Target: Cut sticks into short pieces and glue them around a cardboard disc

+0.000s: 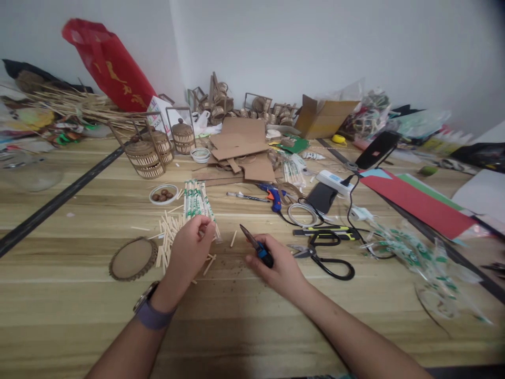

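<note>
Pale bamboo all over the near-middle of the wooden table (236,326).

- Left hand (191,247): wrist bent, fingers curled, tips pinched together on the near end of the wrapped chopsticks (196,200). Whether it grips one stick or several, cannot tell.
- Right hand (278,263): closed in a loose fist around the blue-handled cutters (256,245), resting on the table just right of the left hand. Blades look shut or nearly so, with nothing between them.
- Cutters: long axis diagonal, handle in the palm at near right, dark tip pointing far-left toward the left hand's fingertips and just short of them.
- Wrapped chopsticks: green-printed sleeves, lying side by side and slightly fanned, long axis running near to far.

Progress, as I judge it: partway. A loose pile of short cut sticks (168,234) lies under and left of the left hand, with a few strays nearer the cutters. The wrapped lot is uncut and in its sleeves. The cardboard disc (132,258), left of the pile, has a bare face.

Around: black scissors (327,255) just right of the right hand, torn wrappers (410,252) toward the right edge, a small bowl of nuts (163,195) beside the bundle's far end, a blue glue gun (272,196) beyond, and woven baskets (148,155) toward the far left.
</note>
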Demonstrator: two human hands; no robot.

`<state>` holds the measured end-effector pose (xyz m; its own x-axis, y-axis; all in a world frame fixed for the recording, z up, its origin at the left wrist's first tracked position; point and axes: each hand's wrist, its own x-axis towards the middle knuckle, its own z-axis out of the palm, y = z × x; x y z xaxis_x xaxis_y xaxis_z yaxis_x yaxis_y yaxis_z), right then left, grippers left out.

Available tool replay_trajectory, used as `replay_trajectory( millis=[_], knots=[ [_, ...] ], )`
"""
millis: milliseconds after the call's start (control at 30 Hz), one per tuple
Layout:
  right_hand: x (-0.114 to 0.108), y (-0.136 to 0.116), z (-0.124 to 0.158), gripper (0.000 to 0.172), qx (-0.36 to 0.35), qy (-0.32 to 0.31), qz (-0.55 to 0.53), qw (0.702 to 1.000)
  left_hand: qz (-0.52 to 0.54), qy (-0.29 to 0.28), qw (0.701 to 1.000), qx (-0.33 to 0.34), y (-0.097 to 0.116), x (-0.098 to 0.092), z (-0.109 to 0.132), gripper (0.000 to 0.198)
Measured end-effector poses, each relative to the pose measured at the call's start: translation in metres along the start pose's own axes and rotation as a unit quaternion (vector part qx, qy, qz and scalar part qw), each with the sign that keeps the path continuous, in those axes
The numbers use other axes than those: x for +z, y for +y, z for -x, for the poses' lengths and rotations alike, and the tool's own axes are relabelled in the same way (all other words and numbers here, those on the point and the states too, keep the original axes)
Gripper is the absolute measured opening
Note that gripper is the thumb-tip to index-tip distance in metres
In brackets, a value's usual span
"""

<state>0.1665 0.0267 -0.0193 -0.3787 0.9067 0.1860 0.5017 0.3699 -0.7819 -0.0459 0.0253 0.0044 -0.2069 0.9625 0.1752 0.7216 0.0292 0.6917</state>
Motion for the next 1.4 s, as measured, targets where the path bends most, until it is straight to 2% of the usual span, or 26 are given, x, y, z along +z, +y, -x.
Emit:
replay_trajectory(
  millis=[67,167,233,333,500,700,867,1167,1233,1300,1400],
  knots=[
    [0.0,-0.001,0.0,0.018,-0.003,0.0,0.003,1.0,-0.074,-0.033,0.995,0.064,-0.002,0.004,0.0,0.028],
    [-0.001,-0.002,-0.001,0.016,-0.011,0.002,0.005,1.0,-0.183,-0.117,0.967,0.131,-0.002,0.012,0.002,0.026],
    [-0.002,-0.003,-0.001,0.015,-0.015,0.003,0.008,1.0,-0.223,-0.152,0.952,0.143,0.0,0.016,0.004,0.025],
    [-0.003,-0.005,-0.002,0.013,-0.013,-0.002,0.016,1.0,-0.242,-0.164,0.946,0.139,0.002,0.018,0.005,0.025],
    [-0.003,-0.005,-0.001,0.015,0.0,-0.01,0.028,1.0,-0.24,-0.146,0.95,0.133,0.006,0.015,0.007,0.028],
    [-0.005,-0.002,-0.003,0.013,0.012,-0.004,-0.004,1.0,-0.235,-0.098,0.95,0.18,0.007,0.014,0.01,0.028],
    [-0.005,-0.002,-0.004,0.012,0.016,-0.007,-0.014,1.0,-0.255,-0.141,0.936,0.2,0.002,0.02,0.01,0.028],
    [-0.006,-0.003,-0.004,0.01,0.011,-0.007,-0.018,1.0,-0.245,-0.157,0.945,0.152,0.006,0.017,0.012,0.031],
    [-0.007,-0.003,-0.004,0.01,0.016,-0.005,-0.032,0.999,-0.217,-0.127,0.952,0.173,0.006,0.017,0.013,0.03],
    [-0.007,-0.001,-0.005,0.011,0.028,0.006,-0.055,0.998,-0.164,-0.074,0.957,0.227,0.006,0.016,0.018,0.03],
    [-0.008,0.001,-0.008,0.024,0.096,0.015,-0.166,0.981,-0.067,-0.004,0.939,0.338,0.013,0.016,0.031,0.028]
  ],
)
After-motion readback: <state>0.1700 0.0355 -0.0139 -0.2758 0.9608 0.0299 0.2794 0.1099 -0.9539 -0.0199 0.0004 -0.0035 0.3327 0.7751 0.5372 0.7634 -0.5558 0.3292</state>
